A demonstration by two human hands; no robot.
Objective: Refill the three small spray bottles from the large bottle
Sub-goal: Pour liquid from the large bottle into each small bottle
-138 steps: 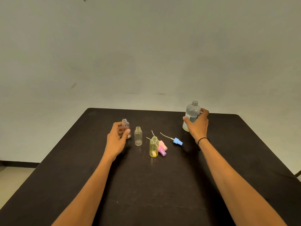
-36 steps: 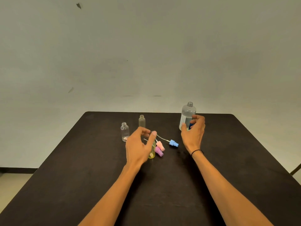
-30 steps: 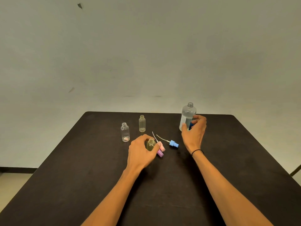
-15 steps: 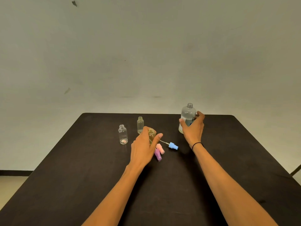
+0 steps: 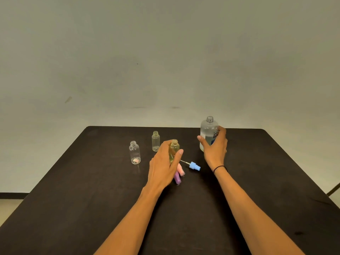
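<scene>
My left hand [image 5: 162, 166] grips a small yellow-tinted bottle [image 5: 174, 149], uncapped and upright, near the table's middle. Two clear small bottles stand open to its left: one short [image 5: 134, 152] and one slimmer [image 5: 155, 141] farther back. My right hand [image 5: 215, 147] is wrapped round the large clear bottle [image 5: 208, 130], which stands uncapped and partly filled with clear liquid at the back right. Its lower body is hidden by my fingers.
Three spray caps lie beside my left hand: a blue one [image 5: 194, 166] with its tube, a pink one [image 5: 181, 170] and a purple one [image 5: 177, 179]. The dark table [image 5: 92, 199] ends at a pale wall behind.
My left hand took hold of the yellow bottle and carried it back toward the slim clear bottle. My right hand has stayed on the large bottle.
</scene>
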